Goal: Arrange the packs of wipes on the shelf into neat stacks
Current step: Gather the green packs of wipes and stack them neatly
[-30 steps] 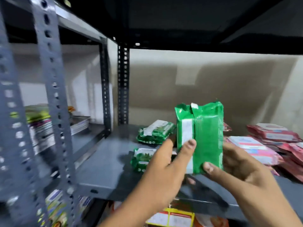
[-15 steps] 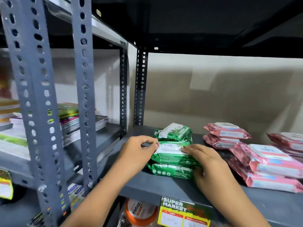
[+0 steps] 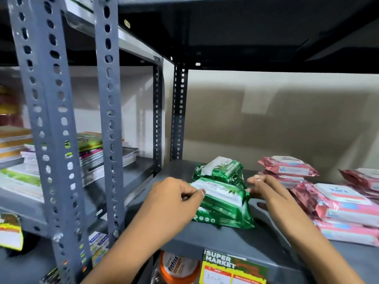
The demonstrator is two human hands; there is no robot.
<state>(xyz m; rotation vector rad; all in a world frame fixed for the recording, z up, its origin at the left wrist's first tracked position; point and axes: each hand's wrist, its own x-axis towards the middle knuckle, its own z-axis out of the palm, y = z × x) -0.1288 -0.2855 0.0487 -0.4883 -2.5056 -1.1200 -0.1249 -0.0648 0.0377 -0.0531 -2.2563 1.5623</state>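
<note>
Two green wipe packs [image 3: 222, 199] lie stacked near the front of the grey shelf [image 3: 225, 236]. My left hand [image 3: 174, 199] pinches the top pack's left end. My right hand [image 3: 264, 190] rests flat against the stack's right side, fingers stretched out. A third green pack [image 3: 220, 168] lies tilted just behind the stack. Pink wipe packs [image 3: 340, 203] sit in loose piles to the right, with another pink pile [image 3: 287, 169] further back.
Perforated grey uprights [image 3: 53, 130] stand close on the left. Stacked books and magazines [image 3: 92, 154] fill the neighbouring shelf. A yellow supermarket price tag [image 3: 231, 269] hangs on the shelf's front edge, with an orange-lidded jar [image 3: 178, 269] below. The shelf above is dark and low.
The green pack I held upright a second ago now lies on top of another green pack. Both hands came down with it and now sit at the stack's ends.
</note>
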